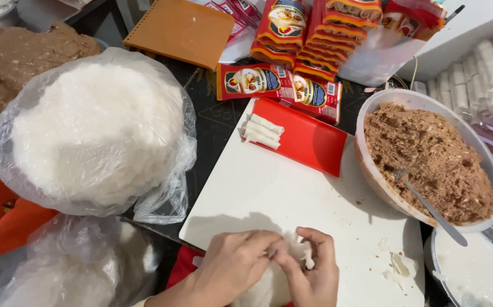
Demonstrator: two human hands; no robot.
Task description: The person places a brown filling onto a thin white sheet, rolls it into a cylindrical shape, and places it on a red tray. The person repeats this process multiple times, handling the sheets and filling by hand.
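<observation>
White, thin wrapper pinched between left hand and right hand, both closed on it, at near edge of white cutting board; likely soft, light, tear-prone; best gripped at folded edge; bowl of brown filling to right

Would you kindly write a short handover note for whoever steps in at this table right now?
Left hand and right hand: both pinched together on a small white wrapper piece at the near edge of the white cutting board.
Brown filling sits in the bowl at right, with a spoon resting in it.
A pan of white liquid stands at the near right.
The bagged stack of white wrappers lies at left.
Done: four finished rolls lie on the red tray.
Left: the bowl is nearly full and the wrapper stack is thick, so most pieces are unrolled.
</observation>
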